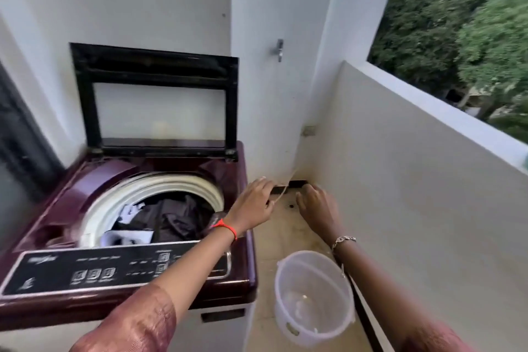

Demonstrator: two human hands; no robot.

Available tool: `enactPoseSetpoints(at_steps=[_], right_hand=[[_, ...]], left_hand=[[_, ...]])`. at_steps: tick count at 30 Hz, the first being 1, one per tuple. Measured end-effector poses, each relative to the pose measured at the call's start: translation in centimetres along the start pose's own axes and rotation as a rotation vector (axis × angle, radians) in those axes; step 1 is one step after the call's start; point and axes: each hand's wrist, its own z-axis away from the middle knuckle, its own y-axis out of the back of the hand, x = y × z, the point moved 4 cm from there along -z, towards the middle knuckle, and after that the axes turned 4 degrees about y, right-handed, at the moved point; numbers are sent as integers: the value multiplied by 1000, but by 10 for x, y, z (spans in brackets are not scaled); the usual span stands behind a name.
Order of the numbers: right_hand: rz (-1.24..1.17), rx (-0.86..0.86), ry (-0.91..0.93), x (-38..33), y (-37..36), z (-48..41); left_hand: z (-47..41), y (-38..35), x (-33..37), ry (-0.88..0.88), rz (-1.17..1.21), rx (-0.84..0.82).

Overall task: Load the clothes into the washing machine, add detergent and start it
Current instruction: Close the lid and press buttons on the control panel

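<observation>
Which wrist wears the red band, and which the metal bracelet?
The left hand, reaching across the washing machine, has the red thread band at its wrist. The right hand, nearer the balcony wall, wears the silver chain bracelet.

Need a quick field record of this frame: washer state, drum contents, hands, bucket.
washer: maroon top-loader washing machine, lid raised upright
drum: dark clothes inside with some white pieces
left hand: stretched past the washer's right edge, a thin strand by the fingers; grip unclear
right hand: held low toward the corner, fingers curled, holding nothing visible
bucket: clear plastic, on the floor right of the washer, nearly empty
</observation>
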Motion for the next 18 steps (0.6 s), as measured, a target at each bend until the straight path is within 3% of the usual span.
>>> enactPoseSetpoints(at_steps=[9,18], right_hand=[[-2,-34,37,-129,-69,6],[-5,-80,76,-220,-102,6]], left_hand=[[91,76,-151,129,-68,12],[149,128,-235,223,-36,95]])
